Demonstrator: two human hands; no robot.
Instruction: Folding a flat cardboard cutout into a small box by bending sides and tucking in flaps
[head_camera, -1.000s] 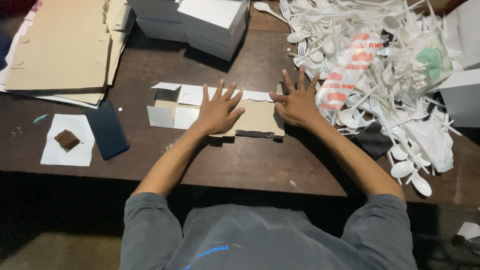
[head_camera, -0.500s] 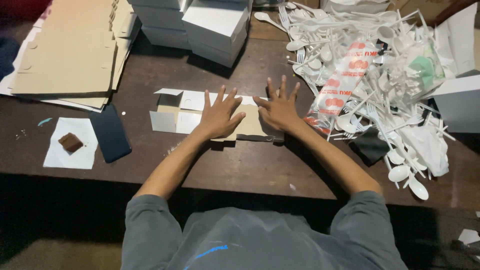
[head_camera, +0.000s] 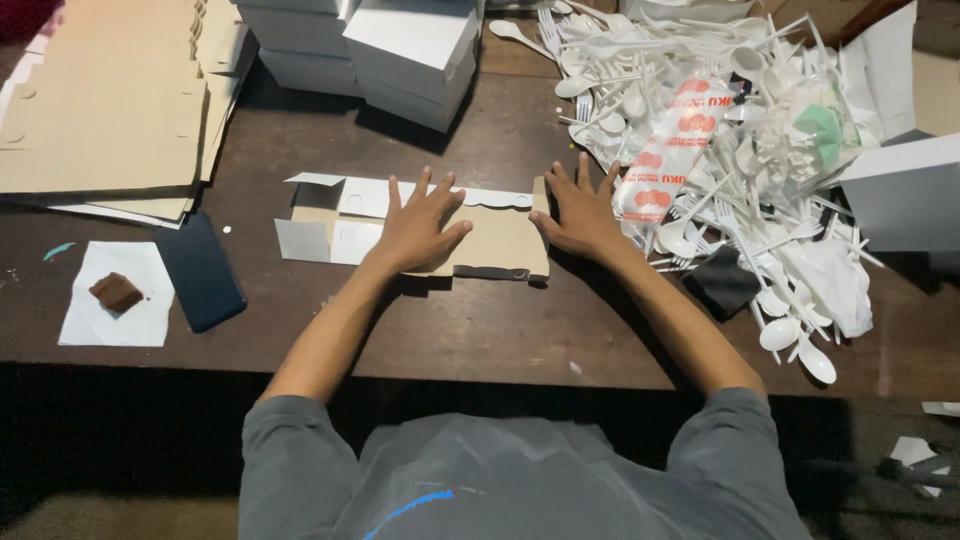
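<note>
Dark wooden table (head_camera: 480, 330) bears flattened cardboard box (head_camera: 500, 240) under both hands.

flat box blank (head_camera: 495, 240): matt brown cardboard, white paper-like flaps | table (head_camera: 480, 330): dark wood, looking worn and dull | cutlery pile (head_camera: 700, 130): white plastic, shining slightly | phone (head_camera: 200, 270): dark, smooth, looking glossy | 2 sleeves (head_camera: 300, 450): grey cloth

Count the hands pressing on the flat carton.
2. The left hand lies flat on the middle of the carton; the right hand presses its right end, beside the pile of plastic cutlery. No others show.
</note>
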